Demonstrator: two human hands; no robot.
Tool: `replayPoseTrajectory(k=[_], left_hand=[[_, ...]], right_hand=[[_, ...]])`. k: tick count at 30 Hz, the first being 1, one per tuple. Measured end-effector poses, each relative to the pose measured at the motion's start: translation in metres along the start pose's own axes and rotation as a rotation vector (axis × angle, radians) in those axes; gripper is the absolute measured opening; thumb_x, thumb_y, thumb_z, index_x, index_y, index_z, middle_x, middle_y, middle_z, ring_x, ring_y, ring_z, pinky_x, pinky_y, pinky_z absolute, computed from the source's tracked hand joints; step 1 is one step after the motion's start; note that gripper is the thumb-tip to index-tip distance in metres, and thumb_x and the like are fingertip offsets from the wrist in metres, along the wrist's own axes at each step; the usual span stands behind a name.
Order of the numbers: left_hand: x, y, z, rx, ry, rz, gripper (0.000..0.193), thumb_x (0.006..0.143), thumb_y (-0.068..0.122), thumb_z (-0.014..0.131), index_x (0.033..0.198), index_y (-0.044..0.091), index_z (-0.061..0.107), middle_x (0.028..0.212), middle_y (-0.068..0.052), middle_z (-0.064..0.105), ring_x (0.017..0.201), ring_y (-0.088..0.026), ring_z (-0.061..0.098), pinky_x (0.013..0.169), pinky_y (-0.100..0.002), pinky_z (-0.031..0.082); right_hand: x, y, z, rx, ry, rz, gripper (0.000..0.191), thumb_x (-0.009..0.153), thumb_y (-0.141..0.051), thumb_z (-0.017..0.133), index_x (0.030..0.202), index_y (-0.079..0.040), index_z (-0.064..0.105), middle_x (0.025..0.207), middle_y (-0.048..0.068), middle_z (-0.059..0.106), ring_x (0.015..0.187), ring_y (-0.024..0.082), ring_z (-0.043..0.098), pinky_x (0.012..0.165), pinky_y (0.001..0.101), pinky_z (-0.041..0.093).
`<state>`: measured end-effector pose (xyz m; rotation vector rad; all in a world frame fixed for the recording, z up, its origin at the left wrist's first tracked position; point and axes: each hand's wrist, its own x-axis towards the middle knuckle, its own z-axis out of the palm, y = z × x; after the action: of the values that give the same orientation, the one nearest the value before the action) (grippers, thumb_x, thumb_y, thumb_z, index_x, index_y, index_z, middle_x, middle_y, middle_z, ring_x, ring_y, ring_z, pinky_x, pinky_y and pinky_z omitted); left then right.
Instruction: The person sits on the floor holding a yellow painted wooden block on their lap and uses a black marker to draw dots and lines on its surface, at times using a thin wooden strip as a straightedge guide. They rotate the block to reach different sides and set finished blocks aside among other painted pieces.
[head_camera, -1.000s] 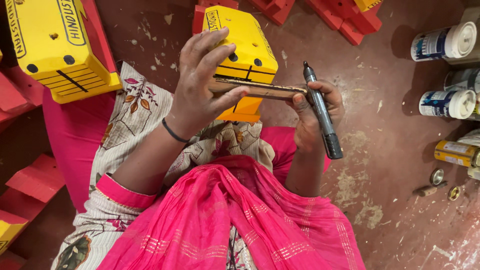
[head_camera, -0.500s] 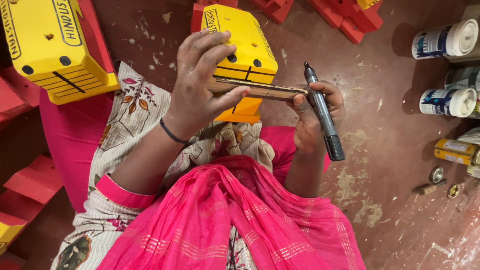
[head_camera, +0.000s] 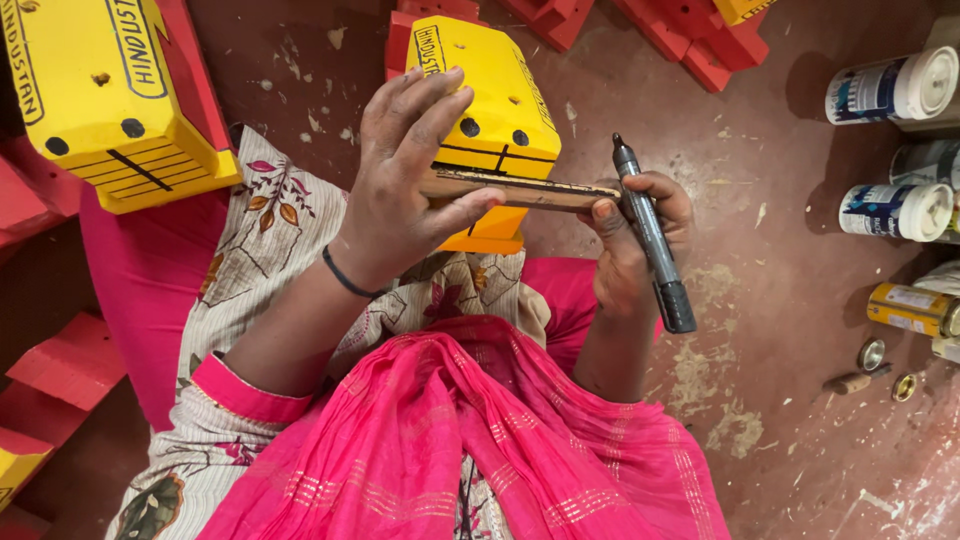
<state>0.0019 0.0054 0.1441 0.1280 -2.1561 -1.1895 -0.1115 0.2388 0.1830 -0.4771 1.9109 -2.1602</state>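
Head view: my left hand (head_camera: 400, 190) pressed flat on yellow wooden block (head_camera: 490, 90), thumb pinning wooden ruler (head_camera: 520, 190) across its face. My right hand (head_camera: 630, 250) closed round black marker (head_camera: 655, 240), fingertips bracing ruler end. Block on my lap, looks light, stiff, paint slick; best held by sides. Paint tins (head_camera: 890, 90) well apart.

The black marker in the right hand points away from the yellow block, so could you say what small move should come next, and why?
Probably tilt the black marker tip toward the yellow block: the left hand presses a flat wooden strip across its face like a straightedge, and the right hand steadies the strip's end.
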Motion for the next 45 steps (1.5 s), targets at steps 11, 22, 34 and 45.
replayPoseTrajectory(k=[11,22,34,45], left_hand=[[0.0011,-0.0016,-0.0002,-0.014,0.007,-0.005,0.076,0.088,0.033,0.092,0.147,0.009,0.052,0.157,-0.011,0.048,0.152,-0.037,0.038,0.131,-0.052,0.03],[0.0046,-0.0001,0.0021,0.0,0.014,-0.007,0.08,0.082,0.043,0.098,0.14,0.01,0.054,0.151,-0.009,0.051,0.148,-0.037,0.04,0.129,-0.053,0.031],[0.0004,-0.0003,0.0011,0.019,-0.004,-0.013,0.087,0.087,0.048,0.093,0.153,0.009,0.049,0.159,-0.011,0.046,0.152,-0.038,0.037,0.131,-0.053,0.03],[0.0026,0.0003,-0.0015,0.022,-0.014,-0.011,0.083,0.087,0.044,0.094,0.148,0.009,0.052,0.156,-0.011,0.049,0.151,-0.037,0.039,0.131,-0.053,0.03]], right_hand=[[-0.0013,0.0013,-0.0025,0.007,-0.01,0.022,0.038,0.097,-0.002,0.08,0.125,-0.003,0.054,0.106,0.016,0.071,0.096,0.022,0.073,0.089,0.0353,0.063],[0.0002,0.0016,-0.0033,0.026,0.003,0.013,0.039,0.096,-0.001,0.081,0.125,-0.002,0.054,0.106,0.016,0.071,0.097,0.022,0.073,0.09,0.0366,0.064],[-0.0002,0.0022,-0.0037,0.006,-0.013,0.007,0.039,0.096,-0.003,0.081,0.125,-0.003,0.055,0.105,0.016,0.072,0.092,0.021,0.073,0.086,0.0334,0.063],[-0.0008,0.0011,-0.0036,0.006,-0.004,0.025,0.04,0.096,-0.003,0.081,0.126,-0.003,0.054,0.107,0.017,0.072,0.096,0.022,0.073,0.09,0.0361,0.064]])
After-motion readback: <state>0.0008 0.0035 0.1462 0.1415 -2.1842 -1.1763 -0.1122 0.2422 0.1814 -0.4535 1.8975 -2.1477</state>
